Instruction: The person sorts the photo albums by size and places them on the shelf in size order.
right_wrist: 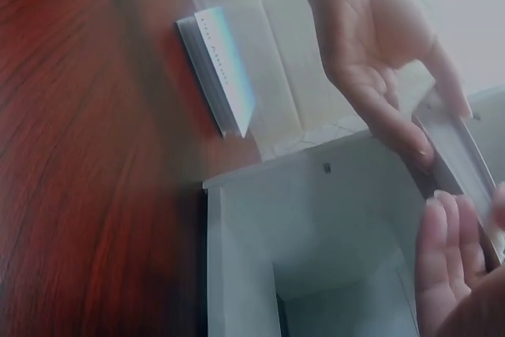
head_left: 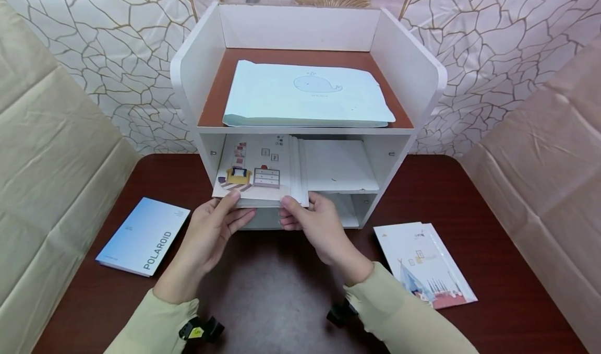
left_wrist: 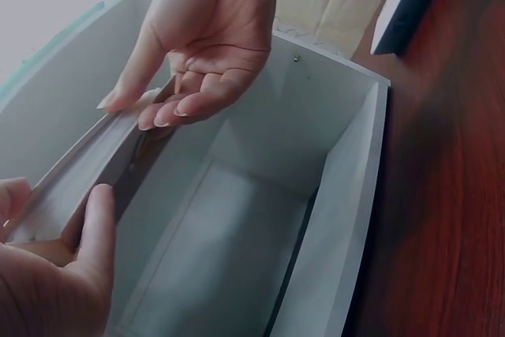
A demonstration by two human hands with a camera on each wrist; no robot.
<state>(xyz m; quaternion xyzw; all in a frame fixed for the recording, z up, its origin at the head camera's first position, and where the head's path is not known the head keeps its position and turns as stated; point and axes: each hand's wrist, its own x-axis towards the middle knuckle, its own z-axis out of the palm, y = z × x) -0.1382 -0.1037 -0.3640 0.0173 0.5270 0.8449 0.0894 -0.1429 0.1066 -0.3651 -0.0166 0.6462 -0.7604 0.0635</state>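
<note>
A white album (head_left: 267, 171), printed with a yellow armchair and a chest of drawers, lies flat in the middle level of the white shelf unit (head_left: 396, 150), its front edge jutting out. My left hand (head_left: 211, 228) grips its front left corner, thumb on the cover and fingers below. At the front right, by the ridged binding strip, my right hand (head_left: 321, 228) pinches the same edge. The left wrist view shows the album's front edge (left_wrist: 87, 163) held between both hands. Lower down, the open compartment (left_wrist: 221, 250) of the unit shows beneath it.
A blue-and-white POLAROID album (head_left: 143, 236) lies on the dark red table (head_left: 272, 296) at left. Another illustrated white album (head_left: 424, 265) lies at right. On the unit's top rests a pale package with a whale drawing (head_left: 307, 95). A white inner shelf board (head_left: 340, 163) is right of the held album.
</note>
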